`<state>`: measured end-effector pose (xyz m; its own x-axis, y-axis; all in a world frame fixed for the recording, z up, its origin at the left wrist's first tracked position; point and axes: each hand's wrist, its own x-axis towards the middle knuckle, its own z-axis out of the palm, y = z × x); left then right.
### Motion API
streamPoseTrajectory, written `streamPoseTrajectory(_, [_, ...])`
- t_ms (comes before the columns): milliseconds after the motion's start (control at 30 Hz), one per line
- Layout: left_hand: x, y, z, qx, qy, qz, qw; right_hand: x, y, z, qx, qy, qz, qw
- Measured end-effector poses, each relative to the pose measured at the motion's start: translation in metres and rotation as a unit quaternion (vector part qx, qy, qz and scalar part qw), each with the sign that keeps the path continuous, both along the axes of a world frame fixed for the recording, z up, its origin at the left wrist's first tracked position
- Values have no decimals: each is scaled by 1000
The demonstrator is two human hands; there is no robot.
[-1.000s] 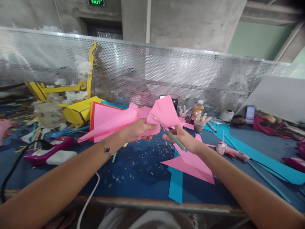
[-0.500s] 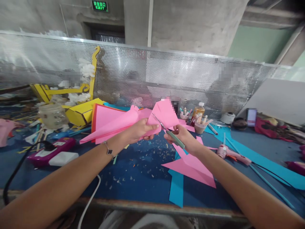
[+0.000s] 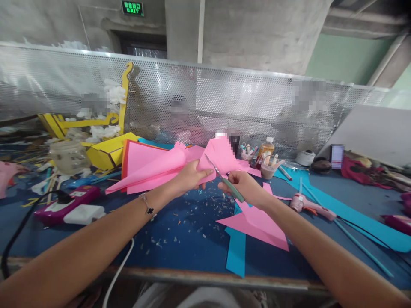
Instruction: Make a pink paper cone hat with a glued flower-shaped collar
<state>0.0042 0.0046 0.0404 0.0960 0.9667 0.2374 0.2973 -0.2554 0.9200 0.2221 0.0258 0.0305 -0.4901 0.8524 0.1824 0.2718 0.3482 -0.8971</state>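
Observation:
My left hand (image 3: 192, 177) pinches a sheet of pink paper (image 3: 154, 169), gathered into a loose fold. My right hand (image 3: 244, 187) is shut on green-handled scissors (image 3: 233, 189). Their metal blades (image 3: 212, 164) reach up against the pink paper, close to my left fingertips. A stack of pink and red card (image 3: 138, 160) lies under the paper's left part. Below my right wrist lie cut pink pieces (image 3: 257, 226) on a teal paper strip (image 3: 236, 252). A bracelet circles my left wrist.
Paper scraps are scattered over the blue work surface (image 3: 192, 239). A pink glue gun (image 3: 313, 206) lies to the right, and a magenta appliance (image 3: 64, 205) with a black cable to the left. Yellow card pieces (image 3: 109, 156), a glass jar (image 3: 69, 157), and a perforated metal screen (image 3: 240, 102) stand behind.
My right hand and the scissors have shifted slightly left and down. The pink paper near the blades looks more bunched, and the head view has moved a little.

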Motion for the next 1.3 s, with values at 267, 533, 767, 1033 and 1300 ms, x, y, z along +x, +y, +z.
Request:
streamPoseTrajectory(267, [-3, -6, 7, 20, 55, -40, 997, -1, -9, 11, -8, -13, 44, 999])
streamPoseTrajectory(533, [-8, -14, 19, -50, 37, -125, 990, 4, -5, 11, 8, -14, 25, 1000])
streamPoseTrajectory(767, [-13, 3, 7, -126, -80, -172, 974, 6, -5, 14, -19, 22, 68, 997])
streamPoseTrajectory(1033, [-8, 3, 4, -74, -53, -130, 987, 8, -3, 11, -2, -3, 84, 996])
streamPoseTrajectory(1300, [-14, -7, 17, -136, -12, -154, 979, 9, -5, 18, 10, -22, 83, 996])
